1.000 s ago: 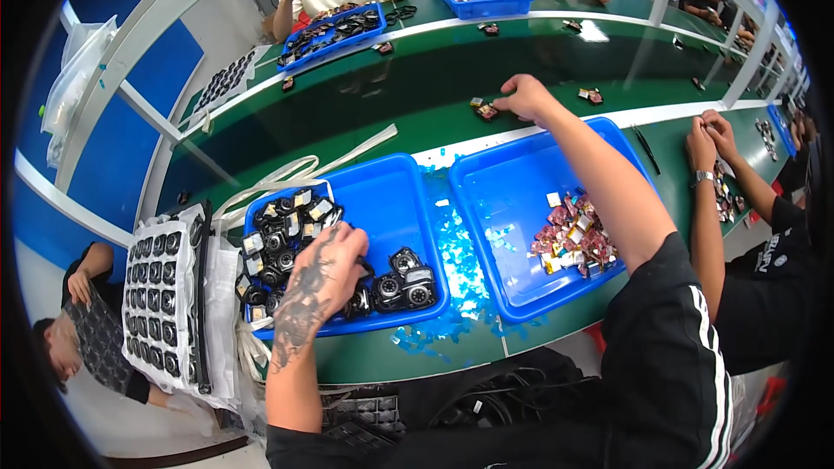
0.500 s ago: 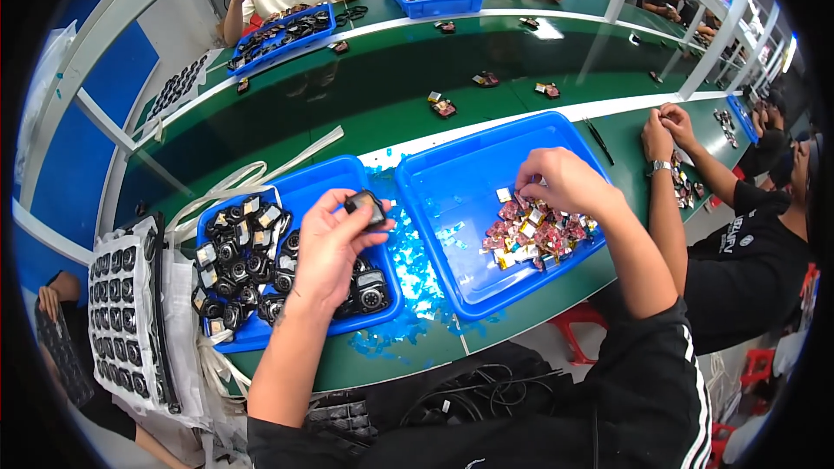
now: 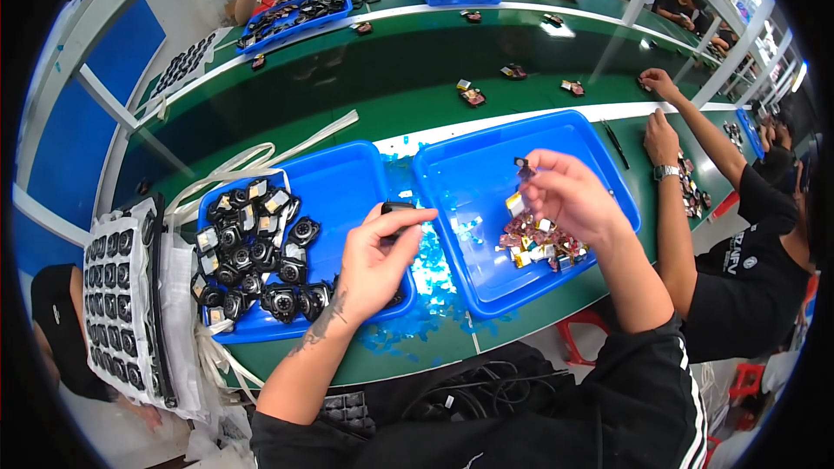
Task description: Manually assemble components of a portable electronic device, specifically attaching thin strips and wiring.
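Note:
My left hand (image 3: 378, 265) is closed around a black watch case (image 3: 398, 207), its index finger stretched to the right. It is over the right side of a blue tray (image 3: 358, 175) of black watch cases (image 3: 246, 252), several showing pale rectangles. My right hand (image 3: 573, 195) pinches a small dark circuit board (image 3: 524, 168) above a second blue tray (image 3: 452, 282). A yellow-white piece (image 3: 515, 205) shows just below the board; I cannot tell whether it is attached. Beneath lies a heap of reddish circuit boards (image 3: 547, 239) with silvery and yellow parts.
Blue film scraps (image 3: 426, 260) litter the green bench between the trays. Black tweezers (image 3: 615, 143) lie right of the right tray. Behind runs a green belt (image 3: 365, 78) carrying several boards. A co-worker's arm (image 3: 712, 139) reaches over it. White-lined racks of cases (image 3: 117, 295) stand left.
My right hand has lifted from the heap with a small board pinched in it. My left hand has shifted right with the watch case. The neighbouring co-worker has stretched one hand to the belt.

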A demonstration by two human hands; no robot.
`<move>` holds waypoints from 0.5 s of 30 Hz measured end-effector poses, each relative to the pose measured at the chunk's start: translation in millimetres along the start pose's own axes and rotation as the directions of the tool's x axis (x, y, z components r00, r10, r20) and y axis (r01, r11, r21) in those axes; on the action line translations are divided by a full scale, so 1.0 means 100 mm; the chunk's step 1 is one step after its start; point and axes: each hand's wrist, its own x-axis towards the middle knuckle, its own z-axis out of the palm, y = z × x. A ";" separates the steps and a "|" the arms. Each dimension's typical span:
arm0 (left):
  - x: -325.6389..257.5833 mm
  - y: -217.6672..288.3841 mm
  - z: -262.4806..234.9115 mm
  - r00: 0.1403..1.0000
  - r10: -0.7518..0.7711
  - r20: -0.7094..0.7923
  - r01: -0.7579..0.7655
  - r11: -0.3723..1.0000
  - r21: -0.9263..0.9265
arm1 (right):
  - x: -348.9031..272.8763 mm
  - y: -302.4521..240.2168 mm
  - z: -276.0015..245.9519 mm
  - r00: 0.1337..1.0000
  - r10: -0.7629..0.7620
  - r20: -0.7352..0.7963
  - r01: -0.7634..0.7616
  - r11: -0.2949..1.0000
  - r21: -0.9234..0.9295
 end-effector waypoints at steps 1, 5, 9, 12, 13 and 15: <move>-0.02 0.02 0.04 0.987 0.150 -0.055 -0.142 0.982 0.127 | 0.02 0.09 0.07 1.000 0.023 0.004 -0.023 1.000 -0.015; -0.07 0.14 0.15 0.984 0.160 -0.071 -0.142 0.967 0.214 | -0.02 0.26 0.44 0.995 0.103 0.020 -0.104 0.992 0.076; -0.07 0.05 0.20 0.980 0.124 -0.153 -0.099 0.982 0.161 | -0.04 0.38 0.67 0.998 0.057 -0.006 -0.055 0.979 0.194; -0.06 -0.01 0.18 0.977 0.055 -0.208 -0.073 0.994 -0.078 | -0.01 0.49 0.78 0.999 0.009 -0.043 0.002 0.972 0.233; -0.07 -0.02 0.16 0.978 0.044 -0.204 -0.068 0.991 -0.112 | -0.02 0.51 0.81 0.999 0.023 -0.049 -0.009 0.967 0.256; -0.09 0.01 0.16 0.973 0.077 -0.219 -0.115 0.980 -0.163 | -0.03 0.57 0.87 0.997 0.000 -0.073 0.019 0.967 0.252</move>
